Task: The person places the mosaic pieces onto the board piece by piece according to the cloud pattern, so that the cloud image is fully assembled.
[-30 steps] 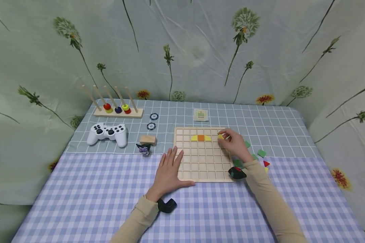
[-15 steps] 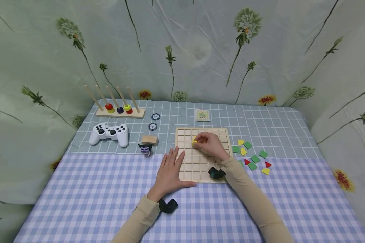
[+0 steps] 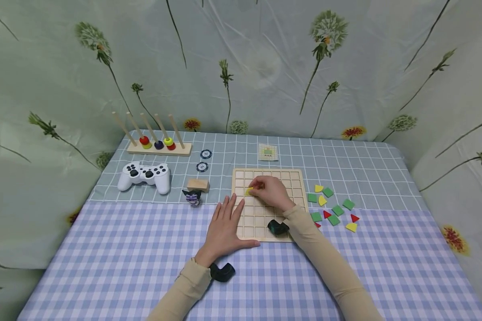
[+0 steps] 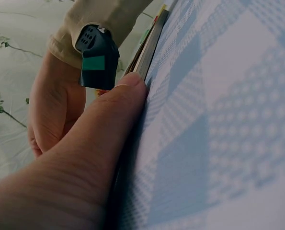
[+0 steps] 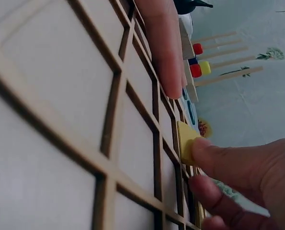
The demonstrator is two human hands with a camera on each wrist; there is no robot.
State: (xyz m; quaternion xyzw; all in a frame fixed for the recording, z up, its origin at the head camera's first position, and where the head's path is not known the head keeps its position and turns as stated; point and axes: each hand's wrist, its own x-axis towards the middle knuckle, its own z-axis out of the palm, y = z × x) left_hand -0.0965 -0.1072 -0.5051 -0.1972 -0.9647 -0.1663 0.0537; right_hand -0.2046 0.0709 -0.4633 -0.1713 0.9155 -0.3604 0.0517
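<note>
A wooden grid board [image 3: 265,223] lies flat in the middle of the table. My right hand [image 3: 272,192] is over its upper part and pinches a yellow rounded tile [image 3: 249,191]. In the right wrist view the same yellow tile [image 5: 186,143] stands tilted at a cell, the thumb [image 5: 205,152] against it. My left hand [image 3: 222,227] rests with straight, spread fingers at the board's lower left corner. From the left wrist, the left thumb [image 4: 108,115] touches the board's edge [image 4: 149,45]. My right hand hides several of the upper cells.
Loose green tiles [image 3: 338,210], yellow tiles and red triangles [image 3: 354,218] are scattered right of the board. A pattern card [image 3: 268,152] lies behind it. Leftward are a wooden block [image 3: 198,185], a small figure [image 3: 192,197], two chips [image 3: 202,166], a game controller [image 3: 144,176] and a peg stand [image 3: 159,149].
My right hand has moved left from the board's right edge to its upper left part, carrying the yellow tile and lowering it toward a cell. The left hand has stayed in place.
</note>
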